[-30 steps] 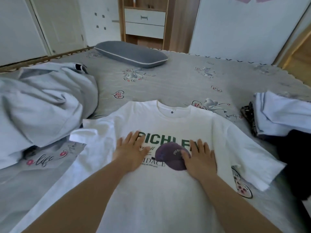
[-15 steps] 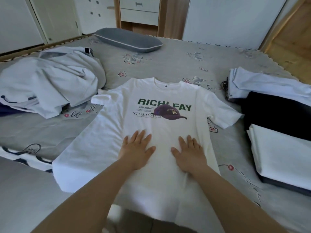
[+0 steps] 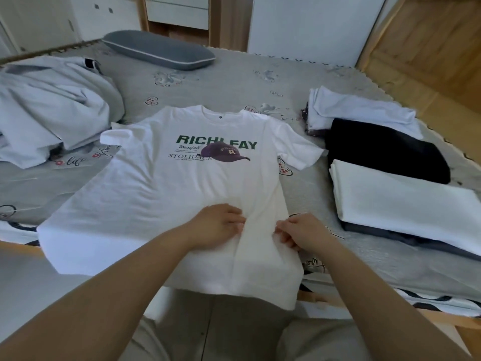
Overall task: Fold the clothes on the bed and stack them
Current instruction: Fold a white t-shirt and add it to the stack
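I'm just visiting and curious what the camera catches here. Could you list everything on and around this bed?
T-shirt: one, white with green lettering and a purple cap print, spread flat mid-bed.
Unfolded clothes: one pile, light grey, on the left.
Folded white garment: one, near right.
Folded black garment: one, behind it.
Folded pale garment: one, farthest right.
Pillow: one, grey, at the head.
Bed: one, grey patterned cover.
Drawers: white, in a wooden frame beyond.
Left hand: pinching the T-shirt's lower front.
Right hand: pinching it too.

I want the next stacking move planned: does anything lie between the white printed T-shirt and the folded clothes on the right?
Nothing visible: only bare grey patterned bedsheet separates white printed T-shirt from folded white garment.
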